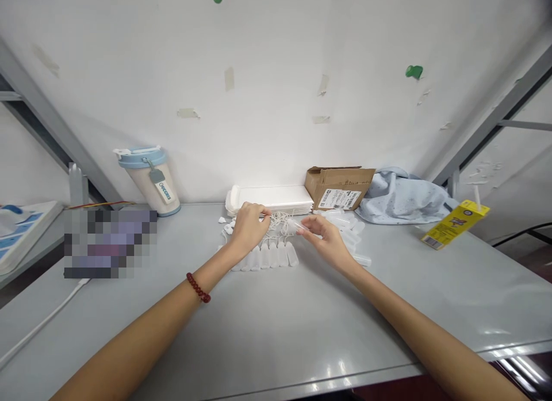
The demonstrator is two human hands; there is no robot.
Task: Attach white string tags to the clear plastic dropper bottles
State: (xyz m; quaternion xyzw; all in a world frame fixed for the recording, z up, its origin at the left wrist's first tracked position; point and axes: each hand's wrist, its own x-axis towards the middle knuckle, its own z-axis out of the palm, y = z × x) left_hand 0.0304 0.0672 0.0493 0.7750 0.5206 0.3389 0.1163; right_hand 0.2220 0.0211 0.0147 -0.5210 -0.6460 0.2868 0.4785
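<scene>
My left hand [250,225] is curled, its fingertips pinching thin white cords [278,220] above a row of small translucent plastic tubes [269,256] lying side by side on the grey table [276,320]. My right hand [325,237] pinches one small clear tube [297,225] between thumb and fingers, close to my left hand. More loose tubes [351,234] lie in a heap under and beside my right hand. A red bead bracelet is on my left wrist.
A stack of white trays [271,198] stands behind the hands by the wall. An open cardboard box [340,188], a pale blue cloth [401,197] and a yellow drink carton [455,224] are to the right. A lidded tumbler [150,179] and a white cable [43,323] are on the left.
</scene>
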